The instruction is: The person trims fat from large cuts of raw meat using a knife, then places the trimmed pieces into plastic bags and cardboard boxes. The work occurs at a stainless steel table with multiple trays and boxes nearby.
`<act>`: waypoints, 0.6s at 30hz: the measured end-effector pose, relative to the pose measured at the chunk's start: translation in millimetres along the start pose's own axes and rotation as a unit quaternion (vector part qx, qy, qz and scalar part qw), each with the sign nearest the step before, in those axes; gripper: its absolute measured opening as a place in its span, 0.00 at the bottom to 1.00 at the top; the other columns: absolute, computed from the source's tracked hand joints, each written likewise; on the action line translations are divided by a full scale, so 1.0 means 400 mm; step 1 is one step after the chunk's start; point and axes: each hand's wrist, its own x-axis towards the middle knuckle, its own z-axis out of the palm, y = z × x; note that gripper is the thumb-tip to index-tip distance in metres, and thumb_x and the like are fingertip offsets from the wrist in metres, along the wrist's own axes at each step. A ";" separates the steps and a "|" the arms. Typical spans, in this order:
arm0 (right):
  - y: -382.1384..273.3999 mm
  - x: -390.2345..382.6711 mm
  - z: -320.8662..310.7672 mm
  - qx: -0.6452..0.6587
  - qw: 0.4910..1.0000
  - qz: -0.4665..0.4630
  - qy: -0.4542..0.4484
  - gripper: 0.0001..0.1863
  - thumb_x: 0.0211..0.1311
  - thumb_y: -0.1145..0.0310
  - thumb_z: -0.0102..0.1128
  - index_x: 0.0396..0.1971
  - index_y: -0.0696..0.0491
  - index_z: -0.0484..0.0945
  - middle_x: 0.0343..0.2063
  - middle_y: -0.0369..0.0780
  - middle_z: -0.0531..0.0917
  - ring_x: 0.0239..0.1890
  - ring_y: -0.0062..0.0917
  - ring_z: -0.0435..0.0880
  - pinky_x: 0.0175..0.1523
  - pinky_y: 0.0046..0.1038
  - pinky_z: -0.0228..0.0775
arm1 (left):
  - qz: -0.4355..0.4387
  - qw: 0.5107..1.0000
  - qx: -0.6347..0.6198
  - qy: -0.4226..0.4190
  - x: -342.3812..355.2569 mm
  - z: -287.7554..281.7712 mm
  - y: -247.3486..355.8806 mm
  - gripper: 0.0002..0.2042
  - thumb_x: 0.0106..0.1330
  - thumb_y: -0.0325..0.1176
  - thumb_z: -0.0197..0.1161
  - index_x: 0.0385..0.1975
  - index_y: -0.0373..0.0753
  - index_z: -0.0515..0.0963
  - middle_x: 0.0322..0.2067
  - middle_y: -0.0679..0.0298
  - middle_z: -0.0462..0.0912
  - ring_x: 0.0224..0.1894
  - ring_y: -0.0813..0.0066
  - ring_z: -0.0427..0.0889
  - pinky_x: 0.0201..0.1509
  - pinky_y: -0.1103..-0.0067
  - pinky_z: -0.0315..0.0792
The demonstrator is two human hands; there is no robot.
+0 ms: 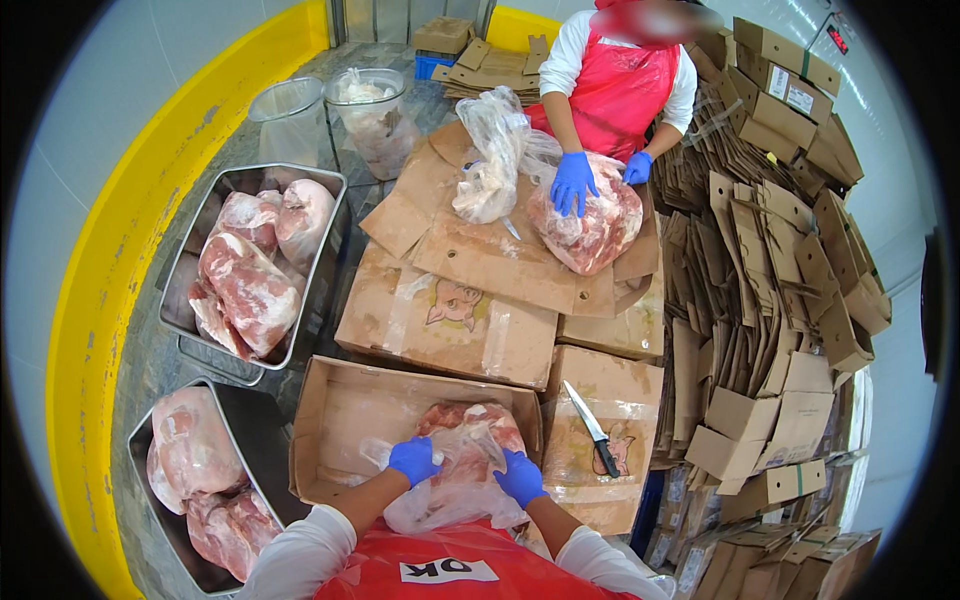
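Observation:
A large cut of raw meat sits in the right part of an open cardboard box. Clear plastic wrap covers its near side and bunches over the box's front edge. In blue gloves, my left hand closes on the wrap at the left of the meat. My right hand grips it at the right. Part of the meat is hidden under the wrap. A knife with a black handle lies on the closed carton to the right.
Two metal bins with meat stand left. Across the cartons, a co-worker in a red apron touches another meat piece, beside crumpled plastic and a small blade. Flattened cardboard is piled right; clear tubs stand behind.

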 end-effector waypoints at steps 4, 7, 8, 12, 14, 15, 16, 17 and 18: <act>-0.003 -0.004 0.002 0.016 0.999 0.026 0.039 0.23 0.63 0.51 0.61 0.51 0.51 0.77 0.41 0.52 0.84 0.40 0.46 0.85 0.46 0.47 0.78 | -0.004 0.998 -0.042 0.056 0.017 0.013 -0.018 0.26 0.63 0.50 0.62 0.52 0.35 0.73 0.46 0.43 0.83 0.45 0.47 0.86 0.47 0.57 0.79; 0.019 0.021 -0.006 -0.015 0.999 0.031 0.042 0.15 0.67 0.52 0.56 0.39 0.48 0.81 0.31 0.49 0.85 0.31 0.46 0.85 0.38 0.49 0.78 | -0.028 0.989 -0.099 0.105 0.026 -0.034 0.000 0.23 0.65 0.48 0.60 0.51 0.36 0.71 0.42 0.44 0.84 0.42 0.46 0.86 0.46 0.55 0.79; 0.041 0.021 0.016 -0.028 0.999 0.028 0.032 0.15 0.68 0.52 0.54 0.34 0.47 0.81 0.27 0.47 0.85 0.27 0.46 0.85 0.35 0.50 0.78 | -0.040 0.985 -0.123 0.110 0.017 -0.051 -0.001 0.23 0.65 0.48 0.59 0.51 0.36 0.70 0.42 0.44 0.84 0.41 0.45 0.86 0.45 0.55 0.79; 0.097 0.069 0.020 -0.017 0.994 0.012 0.103 0.17 0.69 0.54 0.53 0.28 0.50 0.81 0.25 0.49 0.85 0.26 0.46 0.85 0.31 0.48 0.76 | -0.080 0.984 -0.083 0.139 0.048 -0.028 -0.086 0.20 0.66 0.48 0.59 0.46 0.37 0.72 0.36 0.42 0.84 0.39 0.41 0.85 0.43 0.53 0.78; 0.106 0.076 -0.042 -0.017 0.994 0.079 0.066 0.19 0.70 0.51 0.53 0.33 0.51 0.83 0.30 0.51 0.85 0.34 0.50 0.85 0.39 0.50 0.76 | -0.074 0.982 -0.052 0.167 0.053 -0.019 -0.156 0.14 0.65 0.43 0.59 0.39 0.39 0.78 0.36 0.46 0.85 0.39 0.44 0.85 0.44 0.55 0.78; 0.111 0.053 -0.066 0.016 0.992 0.102 0.078 0.19 0.70 0.50 0.52 0.36 0.51 0.83 0.33 0.52 0.86 0.38 0.52 0.85 0.44 0.51 0.77 | -0.107 0.979 -0.045 0.167 0.047 -0.051 -0.168 0.11 0.64 0.39 0.58 0.39 0.40 0.80 0.38 0.47 0.86 0.40 0.45 0.86 0.45 0.56 0.79; 0.127 0.042 -0.074 0.046 0.982 0.154 0.096 0.20 0.68 0.48 0.54 0.38 0.51 0.83 0.34 0.51 0.86 0.39 0.52 0.85 0.45 0.50 0.76 | -0.135 0.978 -0.046 0.155 0.036 -0.079 -0.193 0.11 0.64 0.39 0.58 0.39 0.40 0.81 0.39 0.47 0.86 0.41 0.45 0.86 0.46 0.56 0.79; 0.137 0.035 -0.109 0.089 0.976 0.180 0.088 0.21 0.67 0.48 0.57 0.37 0.52 0.84 0.34 0.51 0.86 0.40 0.52 0.84 0.44 0.49 0.76 | -0.162 0.974 -0.048 0.149 0.025 -0.102 -0.222 0.11 0.63 0.38 0.59 0.40 0.41 0.81 0.39 0.46 0.86 0.42 0.45 0.86 0.46 0.57 0.79; 0.144 0.023 -0.129 0.097 0.971 0.190 0.105 0.21 0.66 0.49 0.58 0.35 0.53 0.84 0.34 0.52 0.86 0.39 0.52 0.84 0.43 0.48 0.75 | -0.182 0.972 -0.043 0.144 0.019 -0.118 -0.244 0.12 0.63 0.39 0.59 0.41 0.41 0.81 0.39 0.46 0.86 0.43 0.45 0.86 0.47 0.57 0.79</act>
